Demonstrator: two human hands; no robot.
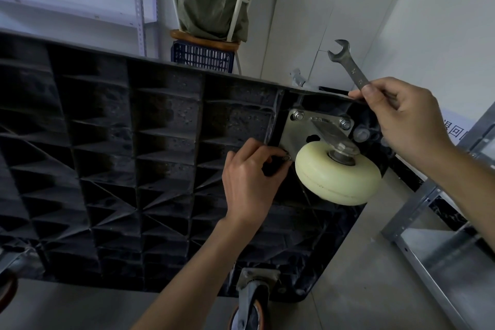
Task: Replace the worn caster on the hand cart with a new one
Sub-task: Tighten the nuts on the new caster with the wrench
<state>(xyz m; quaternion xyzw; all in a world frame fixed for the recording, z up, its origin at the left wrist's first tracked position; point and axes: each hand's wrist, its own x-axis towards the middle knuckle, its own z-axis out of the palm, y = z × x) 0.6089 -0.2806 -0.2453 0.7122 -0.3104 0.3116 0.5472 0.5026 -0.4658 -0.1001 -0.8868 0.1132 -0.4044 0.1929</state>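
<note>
I count two hex nuts [298, 116] on one cream caster [338, 177]; my left hand [251, 179] pinches a fastener, my right hand [401, 126] grips one open-end wrench [348, 64], long axis pointing up-left.

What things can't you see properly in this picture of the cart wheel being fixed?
- Head view: the plate's lower corner nut is mostly hidden by the left hand; how tight it sits is unclear.
- The wrench handle end is hidden inside the right hand.
- The orange caster is cut off by the bottom edge.
- The plate's fourth corner is hidden behind the cream wheel.
</note>
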